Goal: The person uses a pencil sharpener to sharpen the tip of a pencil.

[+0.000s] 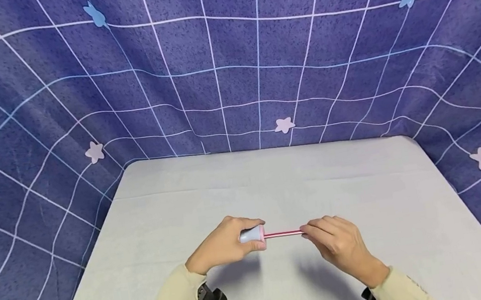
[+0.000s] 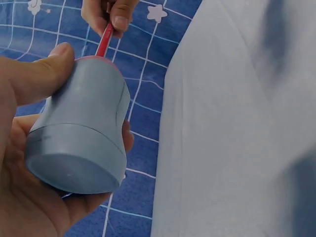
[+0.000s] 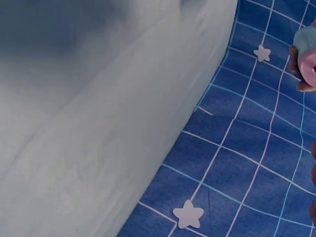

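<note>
A blue-grey waisted cylinder (image 1: pixel 251 234) with a pink end ring (image 3: pixel 308 69) lies sideways above the table, gripped in my left hand (image 1: pixel 223 243). In the left wrist view its plain flat base faces the camera, with thumb and fingers around the body (image 2: pixel 86 103). A thin red strip (image 1: pixel 282 234), showing a pale line, runs straight out of the pink end. My right hand (image 1: pixel 337 243) pinches the strip's other end between thumb and fingers; whatever lies inside that hand is hidden. Only fingertips of it appear at the right wrist view's right edge.
Below the hands spreads a table with a pale cloth (image 1: pixel 271 176). Blue-purple curtains (image 1: pixel 236 84) with a grid and stars surround its back and sides. A dark camera mount (image 1: pixel 213 298) sits on the left wrist, another (image 1: pixel 370 299) on the right.
</note>
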A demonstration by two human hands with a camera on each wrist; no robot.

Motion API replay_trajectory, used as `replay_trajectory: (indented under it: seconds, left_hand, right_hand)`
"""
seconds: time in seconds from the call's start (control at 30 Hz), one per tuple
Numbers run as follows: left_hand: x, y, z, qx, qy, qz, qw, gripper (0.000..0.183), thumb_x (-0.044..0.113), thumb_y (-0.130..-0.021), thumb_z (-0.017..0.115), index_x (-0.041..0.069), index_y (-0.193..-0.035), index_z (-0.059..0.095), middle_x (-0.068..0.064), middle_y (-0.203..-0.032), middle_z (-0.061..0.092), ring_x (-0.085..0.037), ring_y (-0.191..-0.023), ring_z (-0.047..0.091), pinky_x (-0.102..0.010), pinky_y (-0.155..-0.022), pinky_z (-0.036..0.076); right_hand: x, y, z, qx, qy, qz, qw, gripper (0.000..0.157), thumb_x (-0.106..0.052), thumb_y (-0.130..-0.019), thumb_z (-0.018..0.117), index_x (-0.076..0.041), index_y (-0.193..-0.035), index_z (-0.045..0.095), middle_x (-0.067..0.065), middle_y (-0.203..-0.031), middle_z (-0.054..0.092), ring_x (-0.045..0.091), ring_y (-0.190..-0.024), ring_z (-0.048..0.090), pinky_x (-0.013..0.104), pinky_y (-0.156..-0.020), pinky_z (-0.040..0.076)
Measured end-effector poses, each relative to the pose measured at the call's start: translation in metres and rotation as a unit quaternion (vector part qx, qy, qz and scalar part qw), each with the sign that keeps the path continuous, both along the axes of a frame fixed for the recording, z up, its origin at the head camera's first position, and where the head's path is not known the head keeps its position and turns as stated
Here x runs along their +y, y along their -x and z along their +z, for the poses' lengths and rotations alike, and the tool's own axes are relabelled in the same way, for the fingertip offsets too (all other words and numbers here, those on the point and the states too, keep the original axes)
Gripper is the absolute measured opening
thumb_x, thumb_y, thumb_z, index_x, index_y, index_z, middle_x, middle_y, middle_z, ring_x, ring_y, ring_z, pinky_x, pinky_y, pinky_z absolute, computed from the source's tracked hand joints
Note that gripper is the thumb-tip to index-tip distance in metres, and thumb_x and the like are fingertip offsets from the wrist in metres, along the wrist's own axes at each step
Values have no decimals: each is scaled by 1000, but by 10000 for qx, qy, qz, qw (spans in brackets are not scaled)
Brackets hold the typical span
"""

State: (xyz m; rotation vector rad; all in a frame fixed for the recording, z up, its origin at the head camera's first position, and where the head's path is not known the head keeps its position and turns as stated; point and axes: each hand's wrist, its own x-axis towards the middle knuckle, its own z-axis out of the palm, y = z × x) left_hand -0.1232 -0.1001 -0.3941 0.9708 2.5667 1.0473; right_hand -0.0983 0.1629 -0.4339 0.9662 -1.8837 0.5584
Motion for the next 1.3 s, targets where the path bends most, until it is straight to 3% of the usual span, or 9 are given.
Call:
replay_trajectory:
  seconds: [0.17, 0.33, 0.4, 0.6, 0.77, 0.83, 1.03, 1.2, 1.3]
  left_hand:
    - [1, -1, -5, 39, -32, 124, 9999, 47, 23, -79, 77, 2, -120, 65, -6, -106, 71, -6, -79, 60, -22, -73, 51]
    - [6, -5, -13, 640, 214, 220, 9975, 52, 23, -74, 81, 0, -118, 65, -10, -110, 70, -15, -93, 66, -30, -85, 54]
    - [7, -6, -16, 942, 365, 189, 9947, 54, 24, -73, 81, -1, -118, 65, -11, -112, 70, -20, -101, 66, -34, -90, 53]
    - [10, -13, -19, 1490, 724, 198, 9860, 55, 28, -73, 82, 2, -118, 66, -9, -111, 70, -21, -102, 66, -36, -92, 51]
    - [11, -17, -19, 1561, 715, 208, 9849, 55, 31, -73, 81, 3, -119, 66, -9, -112, 70, -20, -103, 65, -35, -92, 52]
    - [10, -17, -18, 1556, 707, 206, 9851, 56, 33, -74, 80, 4, -120, 66, -8, -112, 70, -19, -103, 65, -35, -92, 52]
    - [4, -9, -11, 1328, 476, 136, 9899, 54, 32, -76, 79, 2, -119, 65, -7, -108, 71, -15, -95, 65, -29, -83, 54]
    - [0, -3, -1, 826, 261, 40, 9962, 50, 29, -80, 76, 1, -121, 64, -7, -108, 70, -11, -86, 61, -25, -76, 52]
    - [-3, 0, 2, 286, 106, -19, 9995, 49, 32, -84, 72, 2, -122, 63, -6, -109, 70, -11, -89, 62, -27, -81, 53]
  right_hand:
    - [-1, -3, -1, -927, 125, 57, 9956, 26, -25, -96, 57, -10, -83, 73, -4, -74, 68, 8, -58, 57, 17, -50, 44]
    - [0, -7, -1, -2152, 144, -102, 9764, 3, -14, -80, 75, -13, -80, 72, -10, -72, 65, 0, -56, 50, 13, -48, 40]
    - [-1, -9, 0, -2886, 177, -178, 9571, 11, -8, -72, 79, -15, -78, 72, -12, -70, 63, -5, -54, 44, 12, -46, 36]
    - [2, -9, 10, -4923, 242, -258, 8697, 10, -5, -74, 78, -14, -77, 74, -11, -69, 64, -5, -51, 39, 17, -45, 36]
    - [6, -7, 16, -5296, 161, -245, 8477, 8, -7, -76, 77, -13, -79, 73, -9, -67, 64, -3, -52, 41, 18, -45, 38]
    - [5, -8, 15, -5118, 169, -281, 8585, 12, -6, -74, 78, -14, -80, 73, -10, -69, 64, -4, -54, 43, 18, -47, 39]
    - [1, -6, 4, -3179, 140, -232, 9477, 29, 0, -64, 83, -19, -81, 69, -13, -75, 64, -6, -60, 49, 11, -51, 41]
    - [0, -1, 4, -1760, 73, 27, 9844, 2, -16, -86, 71, -15, -84, 71, -8, -77, 67, 5, -62, 59, 17, -53, 46]
    - [-2, 2, 6, -597, -38, -115, 9981, 25, -24, -97, 56, -11, -84, 73, -3, -77, 68, 12, -63, 62, 24, -52, 46]
